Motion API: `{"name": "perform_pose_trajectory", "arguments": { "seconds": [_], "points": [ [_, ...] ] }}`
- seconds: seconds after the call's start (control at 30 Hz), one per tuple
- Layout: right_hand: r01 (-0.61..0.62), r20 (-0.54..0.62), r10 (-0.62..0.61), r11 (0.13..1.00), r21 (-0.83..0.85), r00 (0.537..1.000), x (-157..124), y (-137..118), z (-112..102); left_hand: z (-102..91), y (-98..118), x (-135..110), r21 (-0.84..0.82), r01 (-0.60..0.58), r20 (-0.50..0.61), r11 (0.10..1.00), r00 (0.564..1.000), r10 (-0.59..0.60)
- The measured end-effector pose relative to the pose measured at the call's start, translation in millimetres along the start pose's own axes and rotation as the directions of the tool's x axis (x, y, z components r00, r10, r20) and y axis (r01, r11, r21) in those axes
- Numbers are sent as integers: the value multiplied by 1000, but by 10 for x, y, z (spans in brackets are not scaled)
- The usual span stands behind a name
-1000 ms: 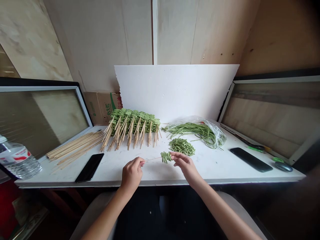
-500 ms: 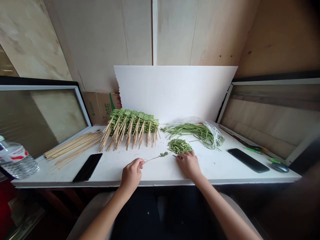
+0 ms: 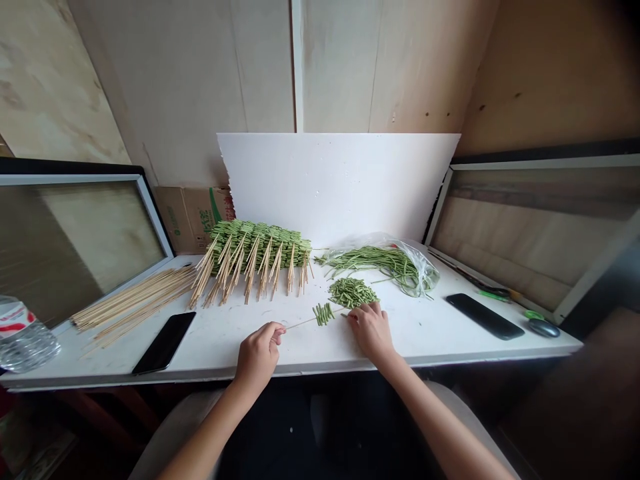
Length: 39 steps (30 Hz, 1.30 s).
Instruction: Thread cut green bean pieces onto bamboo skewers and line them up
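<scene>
My left hand point(image 3: 259, 350) pinches the near end of a thin bamboo skewer point(image 3: 300, 325), held low over the white table and pointing right. Several short pieces of green bean point(image 3: 323, 314) sit side by side across the skewer toward its far end. My right hand point(image 3: 371, 331) is closed, its fingertips at the skewer's tip and at the front edge of a pile of cut green beans point(image 3: 353, 291). A small bean piece seems to be between its thumb and finger, mostly hidden.
Stacked bean skewers point(image 3: 263, 243) stand at the back left, beside loose bamboo skewers point(image 3: 135, 297). Long green beans point(image 3: 383, 260) spill from a plastic bag. Phones point(image 3: 165, 342) point(image 3: 484, 316), a mouse point(image 3: 543, 327) and a water bottle point(image 3: 25, 337) lie around the table point(image 3: 300, 353).
The bean pieces on the skewer have turned and now show broadside. My view has shifted slightly to the right. Both hands stay close to their former places.
</scene>
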State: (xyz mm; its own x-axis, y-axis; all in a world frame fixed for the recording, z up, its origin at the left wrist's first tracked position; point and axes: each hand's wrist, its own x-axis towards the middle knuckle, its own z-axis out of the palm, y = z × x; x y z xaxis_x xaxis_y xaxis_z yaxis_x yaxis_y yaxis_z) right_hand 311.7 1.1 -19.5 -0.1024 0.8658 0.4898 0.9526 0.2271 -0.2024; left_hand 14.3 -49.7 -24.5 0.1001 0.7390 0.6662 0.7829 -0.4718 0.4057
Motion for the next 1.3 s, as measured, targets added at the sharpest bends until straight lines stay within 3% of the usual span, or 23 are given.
{"name": "perform_pose_trajectory", "arguments": {
  "seconds": [0.1,0.17,0.27,0.37,0.43,0.53,0.63,0.73,0.87,1.1,1.3],
  "points": [
    [-57,-37,65,978,200,997,34,-2,-59,-11,-17,12,2,1,-21,1000,1000,-1],
    [-124,30,125,870,477,992,80,14,-109,-14,-36,14,10,4,-33,1000,999,-4],
    [-300,247,171,492,817,954,145,43,-176,-8,-64,11,18,11,-47,1000,999,-10],
    [-418,391,184,136,898,902,168,37,-225,1,-81,5,22,11,-55,1000,998,-10],
    [-434,431,137,-11,901,892,164,4,-255,5,-85,4,26,9,-61,1000,998,-7],
    [-451,461,73,-127,884,884,149,-68,-301,7,-82,5,28,4,-70,1000,998,-2],
    [-465,486,67,-206,861,871,133,-127,-327,5,-64,5,24,9,-68,1000,998,-8],
    [-459,484,61,-230,858,873,122,-149,-326,4,-37,6,19,22,-56,1000,998,-21],
    [-452,472,68,-201,869,879,115,-154,-319,5,-16,8,28,26,-54,999,998,-25],
    [-437,442,78,-77,896,894,110,-178,-337,9,-4,2,26,23,-62,999,998,-21],
    [-423,430,80,-95,901,899,110,-162,-308,1,19,5,40,27,-57,999,998,-25]
  ]
}}
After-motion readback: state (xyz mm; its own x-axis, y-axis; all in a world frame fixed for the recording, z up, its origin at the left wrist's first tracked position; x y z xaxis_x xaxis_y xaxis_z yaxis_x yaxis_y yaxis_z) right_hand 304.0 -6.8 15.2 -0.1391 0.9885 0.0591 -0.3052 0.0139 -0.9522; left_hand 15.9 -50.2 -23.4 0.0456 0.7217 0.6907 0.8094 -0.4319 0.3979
